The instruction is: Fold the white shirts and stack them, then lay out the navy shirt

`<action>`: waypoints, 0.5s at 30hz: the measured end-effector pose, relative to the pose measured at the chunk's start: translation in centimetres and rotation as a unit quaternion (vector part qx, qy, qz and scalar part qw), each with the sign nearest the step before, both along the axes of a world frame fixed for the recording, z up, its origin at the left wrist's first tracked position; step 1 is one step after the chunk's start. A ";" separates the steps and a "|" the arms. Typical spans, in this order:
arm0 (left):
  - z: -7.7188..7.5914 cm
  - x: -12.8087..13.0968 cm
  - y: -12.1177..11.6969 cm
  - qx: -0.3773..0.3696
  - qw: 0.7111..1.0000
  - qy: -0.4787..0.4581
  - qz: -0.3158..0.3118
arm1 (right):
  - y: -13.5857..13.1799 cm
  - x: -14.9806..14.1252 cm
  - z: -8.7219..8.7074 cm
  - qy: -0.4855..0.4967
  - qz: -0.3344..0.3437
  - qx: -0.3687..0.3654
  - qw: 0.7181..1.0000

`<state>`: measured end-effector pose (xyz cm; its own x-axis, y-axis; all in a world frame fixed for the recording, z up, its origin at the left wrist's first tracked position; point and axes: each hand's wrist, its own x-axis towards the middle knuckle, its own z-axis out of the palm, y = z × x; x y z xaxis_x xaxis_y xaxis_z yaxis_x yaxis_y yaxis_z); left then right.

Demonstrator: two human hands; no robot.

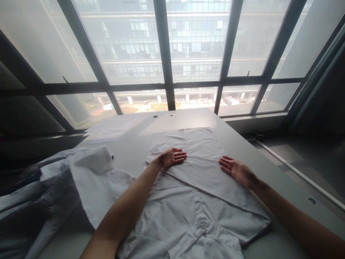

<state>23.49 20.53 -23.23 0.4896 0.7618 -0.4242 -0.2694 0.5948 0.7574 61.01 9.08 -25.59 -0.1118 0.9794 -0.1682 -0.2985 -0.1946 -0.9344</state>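
Note:
A white coat-like garment lies spread on the table, partly folded over itself. A button and the collar area show at its near end, and a pocket sits left of the middle. My left hand rests palm up over the folded upper part, its fingers stretched to the right. At the garment's right edge, my right hand is turned palm up with its fingers pointing left. Neither hand grips anything; whether they press on the cloth is unclear.
A heap of white and grey clothing lies at the left side of the white table. Paper sheets are at the back left. Large framed windows stand behind the table. A dark curtain hangs at the right.

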 end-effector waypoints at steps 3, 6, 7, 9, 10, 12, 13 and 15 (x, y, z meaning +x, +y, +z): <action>0.4 0.3 -0.2 -0.007 1.000 0.013 0.001 | 1.6 1.0 -0.4 -0.035 -0.151 0.018 0.988; 0.8 0.5 -0.5 -0.012 1.000 0.025 0.005 | 1.5 0.9 0.6 -0.079 -0.105 0.059 0.990; 0.9 0.6 -0.6 -0.011 1.000 0.026 0.006 | 1.1 0.5 1.1 -0.082 -0.051 0.070 0.993; 1.1 0.6 -0.7 -0.006 1.000 0.024 0.008 | 0.3 -0.8 2.0 -0.061 0.074 0.065 0.993; 1.1 0.6 -0.8 -0.004 1.000 0.023 0.009 | 0.0 -1.5 2.3 -0.043 0.133 0.052 0.989; 1.2 0.6 -0.9 -0.002 1.000 0.020 0.010 | 0.1 -2.6 2.4 -0.012 0.217 0.020 0.976; 1.2 0.6 -1.0 -0.003 1.000 0.020 0.010 | 0.7 -2.8 2.3 -0.001 0.240 0.005 0.971; 1.3 0.6 -1.1 -0.005 1.000 0.021 0.006 | 2.7 -2.4 1.8 0.015 0.245 -0.024 0.969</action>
<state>24.09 19.41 -21.96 0.4610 0.7639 -0.4515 -0.2446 0.5985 0.7629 58.56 11.79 -23.83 -0.5670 0.7987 -0.2017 -0.1864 -0.3628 -0.9130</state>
